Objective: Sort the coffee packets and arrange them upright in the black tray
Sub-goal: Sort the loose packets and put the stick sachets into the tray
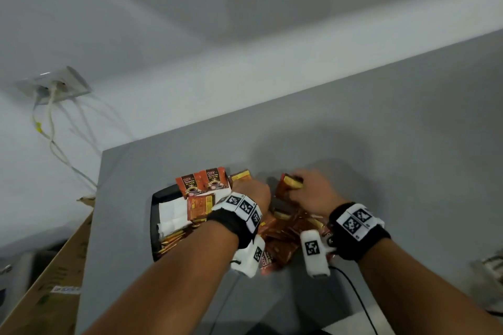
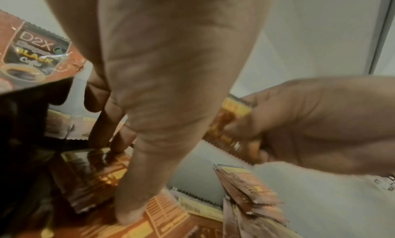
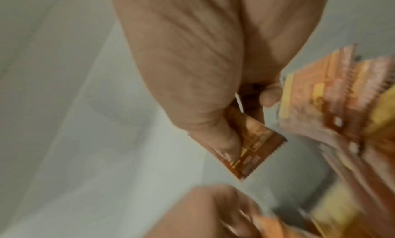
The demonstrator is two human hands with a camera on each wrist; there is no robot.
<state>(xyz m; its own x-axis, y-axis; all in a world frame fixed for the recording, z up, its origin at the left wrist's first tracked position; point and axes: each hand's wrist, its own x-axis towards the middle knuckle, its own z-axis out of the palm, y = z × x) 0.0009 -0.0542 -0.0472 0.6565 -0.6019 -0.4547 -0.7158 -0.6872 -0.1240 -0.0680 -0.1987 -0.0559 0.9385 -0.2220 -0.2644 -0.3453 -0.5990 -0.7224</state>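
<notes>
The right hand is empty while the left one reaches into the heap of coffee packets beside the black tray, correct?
Not quite: the right hand is not empty; it grips a coffee packet, as the right wrist view shows. The rest holds: the left hand reaches into the heap of packets beside the black tray.

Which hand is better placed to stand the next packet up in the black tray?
Right, probably: the right hand already pinches a packet, while the left hand rests on the loose pile beside the black tray.
</notes>
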